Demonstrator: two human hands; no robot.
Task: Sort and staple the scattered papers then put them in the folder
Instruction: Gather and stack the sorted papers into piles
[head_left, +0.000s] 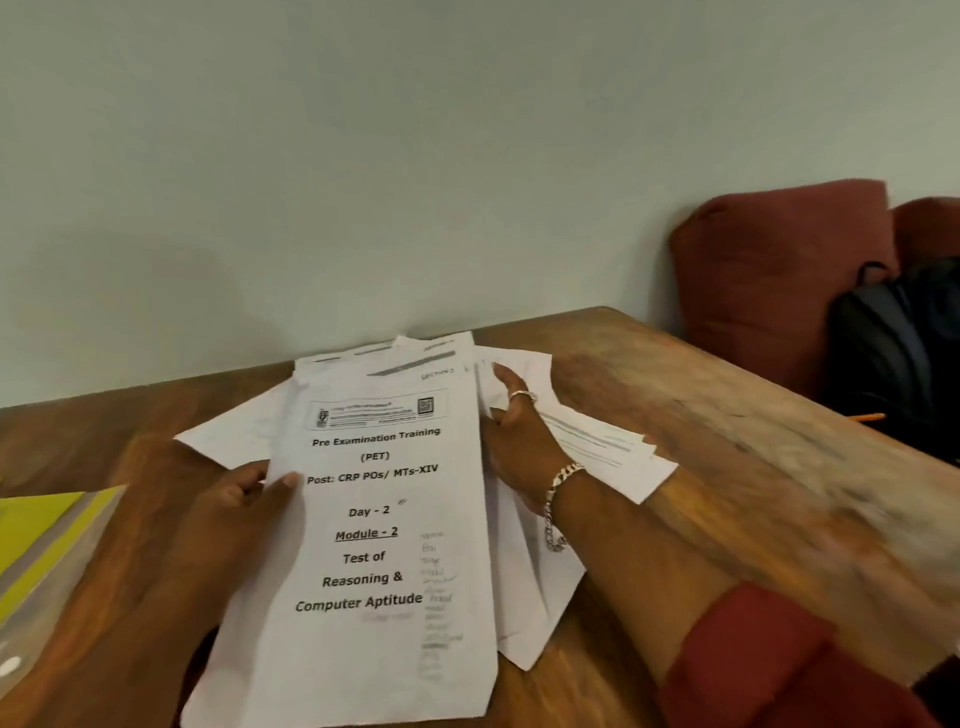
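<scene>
A stack of white printed papers (374, 519) is lifted over the wooden table (727, 415), its top sheet headed "Pre Examination Training". My left hand (244, 499) grips the stack's left edge, thumb on the top sheet. My right hand (511, 431), with a ring and a bracelet, holds the stack's right edge. More loose sheets (597, 447) lie fanned out under and to the right of the stack. A yellow and clear folder (47, 535) lies at the table's left edge. No stapler is in view.
A pale wall stands right behind the table. Red cushions (779, 280) and a dark backpack (893, 353) sit past the table's right side. An orange pencil (865, 417) shows near that edge.
</scene>
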